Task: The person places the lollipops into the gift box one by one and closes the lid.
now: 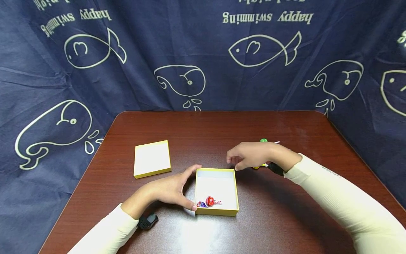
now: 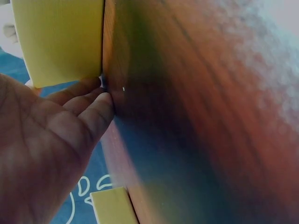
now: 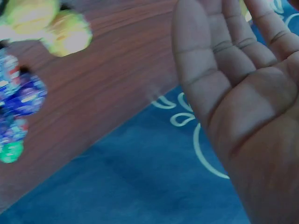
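A yellow-edged box (image 1: 216, 212) with a white inside stands on the table. In it, near the front left corner, lie a red-wrapped lollipop (image 1: 210, 201) and a purple-wrapped candy (image 1: 201, 204). My left hand (image 1: 169, 188) holds the box's left side, thumb at the front corner and index finger at the back one. Just past the box's back right corner, my right hand (image 1: 253, 155) hovers with loosely bent fingers and nothing in them. Several wrapped lollipops lie beyond it, partly hidden by the forearm; yellow (image 3: 70, 32), blue (image 3: 28, 95) and green (image 3: 11, 151) wrappers show in the right wrist view.
A yellow-edged lid or second box (image 1: 152, 158) with a white face lies at the left on the brown wooden table (image 1: 203, 130). A navy curtain (image 1: 209, 46) with fish and whale drawings hangs behind the table and along its sides.
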### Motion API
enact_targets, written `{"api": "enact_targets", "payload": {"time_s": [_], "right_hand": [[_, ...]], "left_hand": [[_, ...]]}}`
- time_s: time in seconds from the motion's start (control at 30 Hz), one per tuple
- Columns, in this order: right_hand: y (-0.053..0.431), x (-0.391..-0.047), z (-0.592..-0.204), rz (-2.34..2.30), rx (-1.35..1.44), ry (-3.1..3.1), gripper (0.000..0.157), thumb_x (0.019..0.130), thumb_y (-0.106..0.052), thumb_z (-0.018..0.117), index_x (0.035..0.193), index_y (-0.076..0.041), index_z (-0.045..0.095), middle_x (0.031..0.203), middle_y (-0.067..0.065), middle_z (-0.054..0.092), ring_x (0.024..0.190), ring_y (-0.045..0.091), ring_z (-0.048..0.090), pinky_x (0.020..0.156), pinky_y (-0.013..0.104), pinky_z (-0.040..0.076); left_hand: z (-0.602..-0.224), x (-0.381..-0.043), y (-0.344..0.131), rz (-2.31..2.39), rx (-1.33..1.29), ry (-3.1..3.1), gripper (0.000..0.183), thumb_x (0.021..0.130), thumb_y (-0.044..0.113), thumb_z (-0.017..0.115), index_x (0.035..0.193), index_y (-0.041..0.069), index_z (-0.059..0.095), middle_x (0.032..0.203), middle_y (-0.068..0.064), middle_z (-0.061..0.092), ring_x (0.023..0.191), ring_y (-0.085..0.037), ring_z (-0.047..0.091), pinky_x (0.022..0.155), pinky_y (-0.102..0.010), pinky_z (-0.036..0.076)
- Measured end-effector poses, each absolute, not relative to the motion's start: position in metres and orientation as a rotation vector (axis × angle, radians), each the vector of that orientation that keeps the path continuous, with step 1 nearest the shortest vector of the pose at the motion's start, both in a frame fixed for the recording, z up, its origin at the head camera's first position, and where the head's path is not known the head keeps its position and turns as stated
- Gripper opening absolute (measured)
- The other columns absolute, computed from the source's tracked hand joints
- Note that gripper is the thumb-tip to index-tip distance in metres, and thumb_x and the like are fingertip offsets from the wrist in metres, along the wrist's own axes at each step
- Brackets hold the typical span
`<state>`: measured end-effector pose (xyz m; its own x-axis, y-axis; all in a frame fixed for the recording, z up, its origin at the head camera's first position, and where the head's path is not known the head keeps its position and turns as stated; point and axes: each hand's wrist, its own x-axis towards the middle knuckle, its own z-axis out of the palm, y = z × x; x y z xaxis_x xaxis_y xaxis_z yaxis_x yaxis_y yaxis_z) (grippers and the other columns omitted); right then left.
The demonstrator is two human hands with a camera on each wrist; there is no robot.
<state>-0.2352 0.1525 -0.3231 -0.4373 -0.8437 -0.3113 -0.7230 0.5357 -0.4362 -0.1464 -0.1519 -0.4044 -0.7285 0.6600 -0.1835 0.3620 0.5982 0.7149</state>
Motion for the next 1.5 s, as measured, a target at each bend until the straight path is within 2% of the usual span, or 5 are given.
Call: {"api": "enact_targets", "payload": {"time_s": [0.1, 0.4, 0.63, 1.03, 1.5], "right_hand": [[0.161, -0.243, -0.328, -0.311, -1.217, 2.290, 0.022, 0.091, -0.008, 0.068, 0.113, -0.008, 0.065, 0.105, 0.003, 0.067, 0.095, 0.012, 0.061, 0.084, 0.036, 0.050], [0.184, -0.269, -0.336, -0.390, -1.009, 2.256, 0.022, 0.091, -0.006, 0.067, 0.113, -0.003, 0.063, 0.096, 0.002, 0.065, 0.083, 0.013, 0.059, 0.073, 0.032, 0.050], [0.201, -0.284, -0.340, -0.447, -0.885, 2.245, 0.021, 0.090, -0.003, 0.066, 0.110, 0.000, 0.061, 0.095, 0.006, 0.067, 0.084, 0.018, 0.061, 0.073, 0.033, 0.050], [0.196, -0.286, -0.354, -0.377, -0.918, 2.257, 0.022, 0.088, -0.003, 0.068, 0.109, 0.000, 0.062, 0.091, 0.003, 0.067, 0.079, 0.011, 0.059, 0.072, 0.029, 0.049], [0.190, -0.286, -0.357, -0.310, -0.971, 2.326, 0.014, 0.086, -0.005, 0.072, 0.097, -0.004, 0.063, 0.084, 0.000, 0.065, 0.075, 0.010, 0.057, 0.070, 0.029, 0.048]], "left_hand": [[-0.405, -0.146, -0.152, 0.925, 0.816, 2.404, 0.123, 0.067, 0.055, 0.087, 0.158, 0.023, 0.010, 0.152, -0.007, 0.036, 0.137, -0.019, 0.036, 0.113, -0.043, 0.029], [-0.405, -0.145, -0.153, 0.912, 0.805, 2.411, 0.122, 0.067, 0.055, 0.086, 0.157, 0.024, 0.010, 0.150, -0.007, 0.038, 0.135, -0.018, 0.039, 0.112, -0.043, 0.031], [-0.405, -0.145, -0.153, 0.924, 0.802, 2.403, 0.122, 0.067, 0.056, 0.086, 0.157, 0.025, 0.010, 0.151, -0.008, 0.037, 0.136, -0.019, 0.038, 0.112, -0.044, 0.030], [-0.405, -0.145, -0.153, 0.920, 0.807, 2.411, 0.122, 0.067, 0.055, 0.086, 0.157, 0.024, 0.011, 0.151, -0.007, 0.038, 0.135, -0.019, 0.039, 0.113, -0.043, 0.030], [-0.404, -0.146, -0.152, 0.902, 0.809, 2.417, 0.123, 0.067, 0.056, 0.086, 0.158, 0.023, 0.010, 0.152, -0.009, 0.037, 0.136, -0.020, 0.037, 0.113, -0.043, 0.030]]}}
